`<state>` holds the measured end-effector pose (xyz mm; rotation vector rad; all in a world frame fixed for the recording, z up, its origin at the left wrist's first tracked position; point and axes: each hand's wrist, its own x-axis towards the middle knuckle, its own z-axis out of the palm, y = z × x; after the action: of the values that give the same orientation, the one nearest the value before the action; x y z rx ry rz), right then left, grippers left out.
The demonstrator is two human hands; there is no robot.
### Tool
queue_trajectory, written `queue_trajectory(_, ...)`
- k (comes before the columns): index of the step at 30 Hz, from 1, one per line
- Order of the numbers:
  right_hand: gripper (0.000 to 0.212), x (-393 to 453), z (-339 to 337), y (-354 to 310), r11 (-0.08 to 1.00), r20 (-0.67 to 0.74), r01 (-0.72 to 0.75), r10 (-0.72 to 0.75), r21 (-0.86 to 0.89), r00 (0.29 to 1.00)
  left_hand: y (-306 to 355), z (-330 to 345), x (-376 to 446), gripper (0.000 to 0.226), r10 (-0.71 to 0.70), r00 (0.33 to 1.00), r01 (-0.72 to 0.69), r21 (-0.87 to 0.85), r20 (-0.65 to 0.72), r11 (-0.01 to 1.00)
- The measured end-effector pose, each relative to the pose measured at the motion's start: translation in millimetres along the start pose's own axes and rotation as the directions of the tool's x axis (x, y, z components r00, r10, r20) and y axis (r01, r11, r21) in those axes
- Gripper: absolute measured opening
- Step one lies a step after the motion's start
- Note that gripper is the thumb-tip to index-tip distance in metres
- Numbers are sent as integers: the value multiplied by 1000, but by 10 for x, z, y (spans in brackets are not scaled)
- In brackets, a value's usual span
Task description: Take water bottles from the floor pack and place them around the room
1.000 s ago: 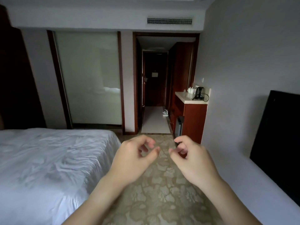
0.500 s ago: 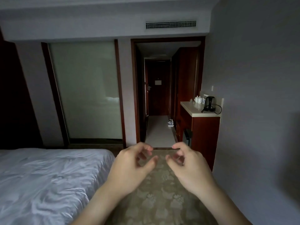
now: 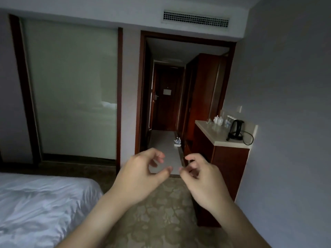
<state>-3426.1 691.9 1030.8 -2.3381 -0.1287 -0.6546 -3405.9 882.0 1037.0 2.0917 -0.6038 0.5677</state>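
Note:
A small pack of water bottles stands on the pale hallway floor, far ahead by the right wall. My left hand and my right hand are raised side by side in front of me over the patterned carpet. Both hold nothing, with fingers loosely curled and apart. Two bottles appear to stand on the counter beside the black kettle; they are small and dim.
A bed with white sheets fills the lower left. A red-brown wooden cabinet with a pale countertop stands against the right wall. A frosted glass panel is ahead left. The doorway opens onto a hallway ending at a dark door.
The view has moved forward toward the doorway and tilted up; the cabinet and hallway look closer and less bed shows. My hands keep the same curled, empty pose.

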Motion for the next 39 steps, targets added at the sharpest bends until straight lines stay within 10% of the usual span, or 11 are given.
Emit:
queue_trajectory(15,34,2735,832,1802,999,-49,-38,38,-12,998,-1493,1511,2613,12,-50,996,34,-209,-69,977)
queue_trajectory(39,36,7909,2872,3506,995,12,-13,12,102,1000,-4831,2637,7008,15,-54,992,53,-9,-111,999)
